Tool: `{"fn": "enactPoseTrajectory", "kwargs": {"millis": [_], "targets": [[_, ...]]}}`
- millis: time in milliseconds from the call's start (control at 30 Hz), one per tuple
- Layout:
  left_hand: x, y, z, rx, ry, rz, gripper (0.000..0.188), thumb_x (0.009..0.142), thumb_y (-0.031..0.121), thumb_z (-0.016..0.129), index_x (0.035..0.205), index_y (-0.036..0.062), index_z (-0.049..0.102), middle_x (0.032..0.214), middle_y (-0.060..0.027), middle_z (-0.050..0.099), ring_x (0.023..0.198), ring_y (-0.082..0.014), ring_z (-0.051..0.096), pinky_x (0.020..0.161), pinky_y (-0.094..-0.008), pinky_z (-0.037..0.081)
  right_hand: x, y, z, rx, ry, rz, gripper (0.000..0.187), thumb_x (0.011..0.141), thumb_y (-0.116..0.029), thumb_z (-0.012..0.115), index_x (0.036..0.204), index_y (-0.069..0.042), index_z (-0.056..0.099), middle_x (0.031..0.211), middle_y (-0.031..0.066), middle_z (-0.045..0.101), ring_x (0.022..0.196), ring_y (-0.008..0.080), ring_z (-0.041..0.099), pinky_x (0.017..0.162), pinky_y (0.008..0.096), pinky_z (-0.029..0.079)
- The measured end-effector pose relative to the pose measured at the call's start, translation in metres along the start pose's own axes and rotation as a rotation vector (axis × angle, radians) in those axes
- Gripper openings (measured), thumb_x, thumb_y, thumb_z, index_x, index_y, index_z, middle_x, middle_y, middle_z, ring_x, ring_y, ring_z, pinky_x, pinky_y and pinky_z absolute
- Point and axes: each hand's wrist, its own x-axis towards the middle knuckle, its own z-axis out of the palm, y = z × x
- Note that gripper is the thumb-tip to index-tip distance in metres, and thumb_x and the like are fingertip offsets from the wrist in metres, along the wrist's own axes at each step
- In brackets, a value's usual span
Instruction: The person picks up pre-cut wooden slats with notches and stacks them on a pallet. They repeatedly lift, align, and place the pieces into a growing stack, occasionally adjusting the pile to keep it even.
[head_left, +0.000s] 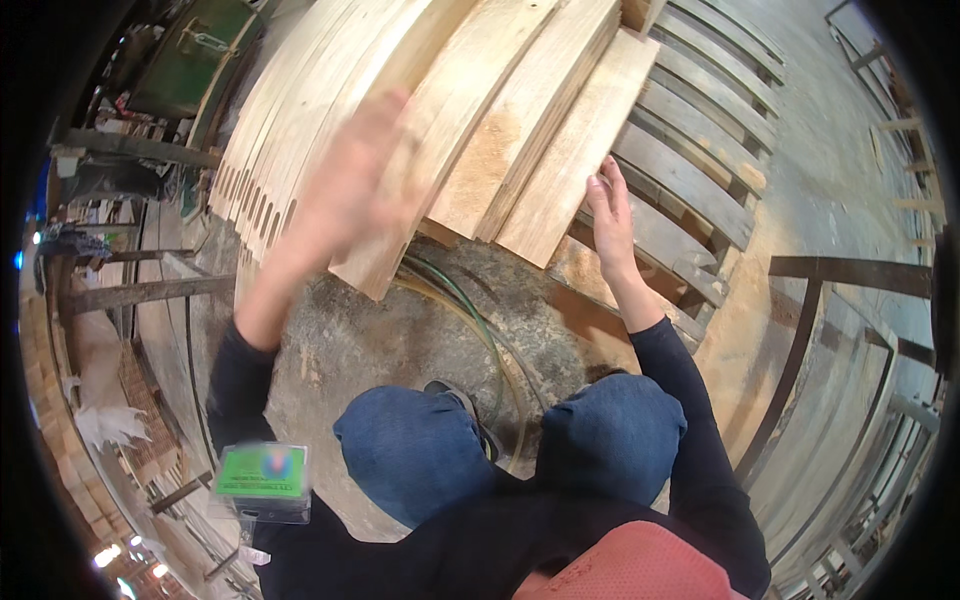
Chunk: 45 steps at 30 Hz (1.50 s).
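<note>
"Two bare hands, one pile of wood: what stood where?"

"Item: pale planks [310,90], laid side by side in the space beyond the knees [410,450]. Beside them, at the right: a pallet [690,195], slats exposed. Near ends of the planks: uneven."

"And the left hand [352,188]?"

"Over the planks, left of the middle; blurred. Whether its fingers gripped, touched or merely passed above the wood, I could not tell."

"The right hand [614,235]?"

"By the outer long edge of the rightmost plank [580,148]. Fingers extended, unclenched, grasping nothing. Contact with that edge: uncertain."

"Hazards, for the record?"

"Four, in my judgement. Slipping: sawdust [495,145] lay on the wood and the ends jutted unequally, so a lopsided push could have sent a plank down toward the knees. Splinters: no gloves were worn against the bare wood. Pinching: fingers could have been nipped between neighbouring planks, had these been pressed together. Tripping: hoses [484,328] ran across the concrete floor [355,345] in front of the knees and could have caught a foot on rising."
</note>
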Motion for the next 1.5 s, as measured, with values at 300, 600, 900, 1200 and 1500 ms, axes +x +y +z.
{"fn": "enactPoseTrajectory", "kwargs": {"millis": [300,600,900,1200,1500], "targets": [[-0.08,0.036,0.008,-0.012,0.081,-0.263,0.07,0.088,-0.007,0.057,0.153,0.0111,0.037,0.157,-0.0174,0.029,0.145,-0.0422,0.028,0.117,-0.0462,0.033,-0.033,0.003,0.027,0.177,-0.089,0.593,0.111,0.083,-0.045,0.08,0.157,0.001,0.01,0.148,0.0251,0.04,0.136,0.0326,0.042,0.108,0.0436,0.038],[-0.072,0.017,-0.002,0.626,0.292,-0.429,0.06,0.095,0.03,0.065,0.148,0.0113,0.045,0.148,-0.0132,0.04,0.134,-0.0393,0.036,0.113,-0.0513,0.03,0.003,0.014,0.026,0.136,-0.087,0.547,0.134,0.068,-0.048,0.09,0.154,-0.003,-0.003,0.145,0.0303,0.035,0.134,0.0387,0.043,0.109,0.0543,0.033],[-0.058,0.055,-0.005,0.254,0.403,-0.226,0.06,0.094,0.024,0.066,0.149,0.0112,0.044,0.146,-0.0169,0.044,0.137,-0.0354,0.038,0.113,-0.0483,0.034,0.0,0.0,0.006,0.316,-0.157,0.513,0.102,0.073,-0.032,0.087,0.148,-0.006,0.025,0.129,0.0166,0.056,0.116,0.026,0.06,0.093,0.0388,0.051],[0.031,0.143,0.116,-1.28,-0.554,-0.545,0.113,0.08,0.054,0.075,0.148,-0.018,0.022,0.145,-0.0346,0.041,0.139,-0.0374,0.042,0.115,-0.0441,0.036,-0.099,-0.046,-0.052,0.797,-0.259,0.586,0.058,0.094,-0.031,0.063,0.134,0.007,0.046,0.119,0.0219,0.064,0.104,0.0289,0.069,0.093,0.041,0.058],[0.094,0.201,0.135,-1.619,-0.237,-0.547,0.056,0.071,0.005,0.08,0.118,-0.0075,0.052,0.105,-0.0163,0.066,0.092,-0.0232,0.067,0.083,-0.0341,0.058,-0.137,-0.014,-0.072,0.875,-0.269,0.529,0.064,0.096,-0.033,0.065,0.142,0.003,0.039,0.134,0.0161,0.057,0.124,0.0258,0.057,0.108,0.0417,0.045]]}}
